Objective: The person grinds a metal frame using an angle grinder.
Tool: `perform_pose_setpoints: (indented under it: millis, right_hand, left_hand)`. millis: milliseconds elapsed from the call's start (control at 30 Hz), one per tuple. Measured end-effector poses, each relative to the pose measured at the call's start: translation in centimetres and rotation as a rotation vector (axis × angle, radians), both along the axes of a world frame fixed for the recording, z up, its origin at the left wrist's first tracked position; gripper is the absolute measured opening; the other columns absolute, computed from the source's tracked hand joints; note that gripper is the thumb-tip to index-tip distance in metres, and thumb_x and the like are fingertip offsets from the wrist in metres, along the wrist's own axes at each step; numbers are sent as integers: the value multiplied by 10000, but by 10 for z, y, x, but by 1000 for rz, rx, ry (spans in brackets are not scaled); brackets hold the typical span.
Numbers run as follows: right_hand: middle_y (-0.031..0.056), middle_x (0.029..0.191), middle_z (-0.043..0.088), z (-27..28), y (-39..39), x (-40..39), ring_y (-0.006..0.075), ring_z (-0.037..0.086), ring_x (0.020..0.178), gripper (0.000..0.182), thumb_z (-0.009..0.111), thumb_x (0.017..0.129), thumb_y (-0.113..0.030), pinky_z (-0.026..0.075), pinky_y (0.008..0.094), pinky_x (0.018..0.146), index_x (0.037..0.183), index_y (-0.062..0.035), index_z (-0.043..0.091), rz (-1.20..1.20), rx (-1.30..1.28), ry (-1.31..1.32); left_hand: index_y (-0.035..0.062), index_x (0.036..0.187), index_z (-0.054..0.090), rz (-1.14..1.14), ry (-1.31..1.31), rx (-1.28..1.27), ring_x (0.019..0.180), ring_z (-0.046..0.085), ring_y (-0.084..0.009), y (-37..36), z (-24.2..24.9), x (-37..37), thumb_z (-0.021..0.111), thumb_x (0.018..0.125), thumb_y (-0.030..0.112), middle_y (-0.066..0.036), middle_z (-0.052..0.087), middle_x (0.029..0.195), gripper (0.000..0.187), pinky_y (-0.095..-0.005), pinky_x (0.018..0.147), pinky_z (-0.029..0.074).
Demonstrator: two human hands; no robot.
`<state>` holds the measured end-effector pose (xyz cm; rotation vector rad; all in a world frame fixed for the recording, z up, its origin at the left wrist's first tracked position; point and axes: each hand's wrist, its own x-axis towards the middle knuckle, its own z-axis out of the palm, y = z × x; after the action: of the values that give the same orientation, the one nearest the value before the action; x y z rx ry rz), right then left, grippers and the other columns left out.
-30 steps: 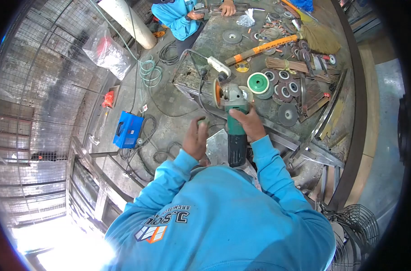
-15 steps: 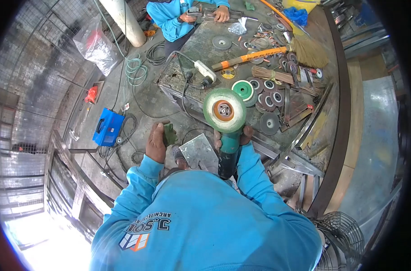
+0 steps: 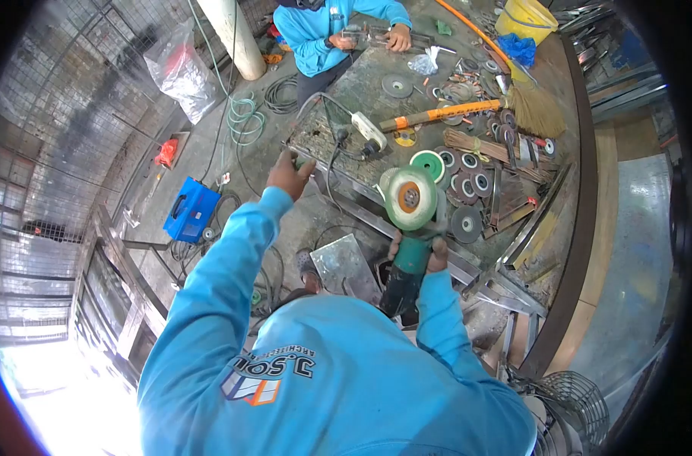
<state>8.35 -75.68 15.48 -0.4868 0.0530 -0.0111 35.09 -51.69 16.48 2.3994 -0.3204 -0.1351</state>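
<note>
my right hand (image 3: 416,251) is mostly hidden behind the grinder (image 3: 403,262), only fingertips showing either side. my left hand (image 3: 289,175) closes over something small and green, too covered to name. the co-worker (image 3: 323,30) is cut off at the top edge.

Rough, fuzzy disc (image 3: 410,197); shiny metal sheet (image 3: 344,266)

The angle grinder (image 3: 408,258) has a green body and a pale disc with an orange centre, the welding machine (image 3: 191,210) is blue, the bucket (image 3: 525,17) is yellow, and the broom (image 3: 467,108) handle is orange.
</note>
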Motion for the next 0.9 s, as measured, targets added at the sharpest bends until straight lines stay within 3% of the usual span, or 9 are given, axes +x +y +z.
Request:
perform_pose_setpoints:
  millis: [133,233,367,400,467,567,767,900]
  right_hand:
    - [201,1101,652,8,5,-37,334,682,899,842,756,754,-562,584,451,784,1295,43,533,-164,-163,186]
    - [183,1084,642,-13,9,-69,308,670,883,885,652,800,-697,581,442,759,1291,28,522,-301,-344,283]
    - [167,1070,639,-2,29,-98,300,665,884,846,705,782,-666,578,436,754,1264,10,539,-455,-259,387]
    - [163,1069,637,-3,31,-106,299,664,889,837,721,777,-652,577,437,757,1264,5,541,-469,-250,373]
    - [150,1070,633,-6,35,-115,293,662,908,817,766,762,-612,574,442,770,1272,-14,543,-483,-207,320]
    - [161,1052,663,3,47,-113,308,677,887,751,769,786,-578,575,418,749,1217,11,589,-583,-155,314]
    - [181,1074,659,10,56,-101,309,676,891,730,801,772,-535,579,430,772,1224,-2,588,-581,-138,357]
    - [199,1083,661,8,60,-97,312,678,891,747,802,772,-529,582,433,768,1235,12,577,-567,-145,385]
  left_hand:
    - [41,1289,487,-73,-28,259,1175,598,-427,-40,-21,83,694,884,471,-234,623,1266,626,-490,995,472]
    - [63,1297,470,-64,-100,391,1167,599,-423,-68,-32,123,708,874,444,-260,624,1240,617,-493,972,478]
    - [61,1288,523,4,-79,395,1181,573,-427,-92,-75,151,713,859,450,-239,609,1246,610,-510,1000,450]
    - [65,1290,529,23,-143,389,1199,558,-424,-93,-86,151,714,861,445,-227,590,1274,602,-512,1015,442]
    - [74,1293,539,56,-280,383,1233,530,-417,-91,-60,123,717,865,434,-204,550,1330,587,-516,1045,426]
    - [68,1258,569,-150,-236,347,1190,551,-400,-96,-24,72,708,864,414,-189,566,1279,542,-509,1008,448]
    - [44,1247,566,-198,-36,455,1205,549,-405,-120,-43,71,693,864,388,-187,595,1254,530,-513,987,472]
    - [66,1227,604,-163,-94,517,1223,544,-394,-121,-43,65,679,880,333,-168,601,1264,444,-515,1013,455]
